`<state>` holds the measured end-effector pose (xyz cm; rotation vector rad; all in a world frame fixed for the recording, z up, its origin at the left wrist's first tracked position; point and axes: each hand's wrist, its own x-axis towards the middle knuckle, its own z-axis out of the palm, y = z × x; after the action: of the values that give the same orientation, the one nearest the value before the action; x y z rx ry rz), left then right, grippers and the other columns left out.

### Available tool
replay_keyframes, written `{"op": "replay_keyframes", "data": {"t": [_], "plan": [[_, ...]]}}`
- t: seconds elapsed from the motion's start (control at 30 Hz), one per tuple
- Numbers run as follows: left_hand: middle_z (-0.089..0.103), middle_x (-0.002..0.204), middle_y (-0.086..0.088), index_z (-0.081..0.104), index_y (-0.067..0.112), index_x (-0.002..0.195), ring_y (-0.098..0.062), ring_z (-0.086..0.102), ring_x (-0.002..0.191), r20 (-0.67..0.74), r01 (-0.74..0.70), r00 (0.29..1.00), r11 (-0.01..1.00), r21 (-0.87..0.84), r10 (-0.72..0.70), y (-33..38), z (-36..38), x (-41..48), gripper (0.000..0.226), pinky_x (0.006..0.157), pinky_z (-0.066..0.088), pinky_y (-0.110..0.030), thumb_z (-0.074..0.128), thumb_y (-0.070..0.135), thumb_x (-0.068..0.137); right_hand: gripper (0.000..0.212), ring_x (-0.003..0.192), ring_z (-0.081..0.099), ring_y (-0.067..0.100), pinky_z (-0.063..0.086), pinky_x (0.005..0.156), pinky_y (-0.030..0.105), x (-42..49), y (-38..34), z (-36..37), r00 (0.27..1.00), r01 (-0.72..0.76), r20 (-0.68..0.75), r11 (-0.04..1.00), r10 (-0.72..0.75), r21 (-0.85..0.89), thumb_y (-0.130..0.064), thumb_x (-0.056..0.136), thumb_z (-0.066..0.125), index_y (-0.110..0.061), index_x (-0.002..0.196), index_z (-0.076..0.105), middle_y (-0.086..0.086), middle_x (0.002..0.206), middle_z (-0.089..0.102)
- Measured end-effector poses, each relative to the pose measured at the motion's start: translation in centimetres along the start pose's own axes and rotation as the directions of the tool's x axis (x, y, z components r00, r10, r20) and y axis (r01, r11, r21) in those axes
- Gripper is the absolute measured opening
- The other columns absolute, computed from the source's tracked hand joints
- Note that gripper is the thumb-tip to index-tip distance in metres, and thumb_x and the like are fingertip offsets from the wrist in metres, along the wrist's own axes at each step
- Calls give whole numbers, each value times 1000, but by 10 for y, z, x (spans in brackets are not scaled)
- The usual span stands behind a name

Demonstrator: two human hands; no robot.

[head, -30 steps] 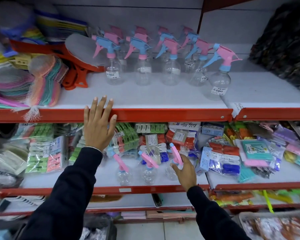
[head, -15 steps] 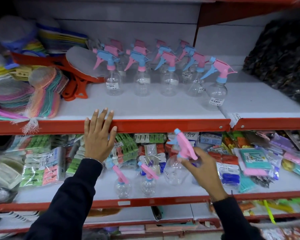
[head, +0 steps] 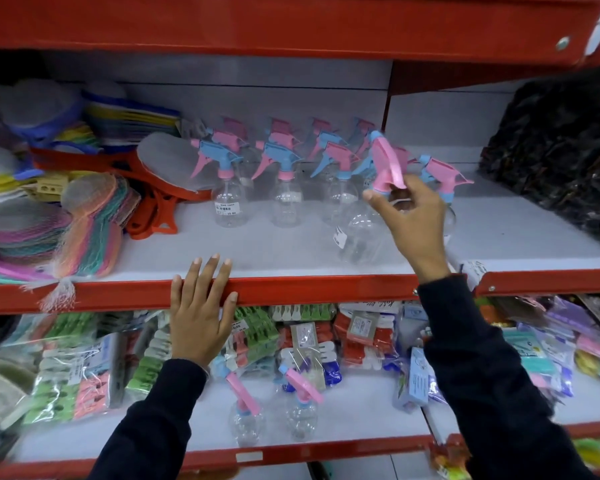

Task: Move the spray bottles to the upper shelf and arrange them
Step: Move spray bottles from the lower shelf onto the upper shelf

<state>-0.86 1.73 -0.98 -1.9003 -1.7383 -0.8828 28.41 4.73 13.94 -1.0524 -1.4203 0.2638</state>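
My right hand [head: 414,216] grips a clear spray bottle [head: 362,233] by its neck, under the pink trigger head, and holds it tilted just above the upper shelf [head: 291,247]. Behind it several clear spray bottles [head: 284,188] with pink and blue heads stand in rows. My left hand [head: 201,313] lies flat, fingers spread, on the red front rail of the upper shelf. Two more spray bottles [head: 300,407] with pink triggers stand on the lower shelf [head: 357,420], between my arms.
Colourful net-wrapped scrubbers [head: 84,223] and an orange-handled item [head: 153,209] fill the upper shelf's left side. A dark bundle [head: 561,147] sits at its right. Bagged clothes pegs [head: 257,334] and packets crowd the lower shelf. A red shelf [head: 291,22] hangs overhead.
My right hand lifted one spray bottle off the lower shelf and carried it up to the upper shelf. My left hand stayed on the red rail.
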Motion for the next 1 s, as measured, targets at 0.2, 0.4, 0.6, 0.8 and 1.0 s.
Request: {"op": "replay_keyframes", "data": {"t": [0.2,0.4,0.6,0.8,1.0], "plan": [[41,146,-4,35,22,141,-22,24,140,-1,-1,1000,1000,3,1,-3,5,1,51,116,6,-38,31,40,94,25,62,48,7,37,56,6,18,35,34,1000,22,10,997,-22,-70,-22,75,76,-8,92,64,-2,73,54],[40,146,-3,33,23,142,-22,25,140,-31,-6,999,1000,12,7,-5,10,2,51,116,8,-40,28,42,94,27,72,57,17,42,61,1,21,54,48,999,2,32,993,2,-122,-23,77,74,-6,97,65,4,93,56],[41,145,-3,34,23,141,-21,25,139,-70,-14,997,999,29,16,-6,14,2,50,116,8,-39,31,41,94,22,84,63,16,51,80,26,20,56,49,999,-33,11,994,34,-108,-21,79,71,-10,98,65,-1,91,65],[41,146,-3,33,23,142,-21,24,140,-79,-19,997,999,36,22,-6,14,2,50,115,9,-40,29,41,95,28,100,62,14,49,94,35,14,53,43,992,-95,69,991,102,-96,-22,85,65,-10,110,63,2,107,68],[39,147,-3,31,25,143,-20,21,141,-40,-54,998,996,67,57,-14,8,2,50,116,3,-33,24,42,97,28,108,56,8,43,95,25,-53,21,28,992,-96,-86,994,91,-58,-27,87,62,-20,114,57,-3,115,62]]}}
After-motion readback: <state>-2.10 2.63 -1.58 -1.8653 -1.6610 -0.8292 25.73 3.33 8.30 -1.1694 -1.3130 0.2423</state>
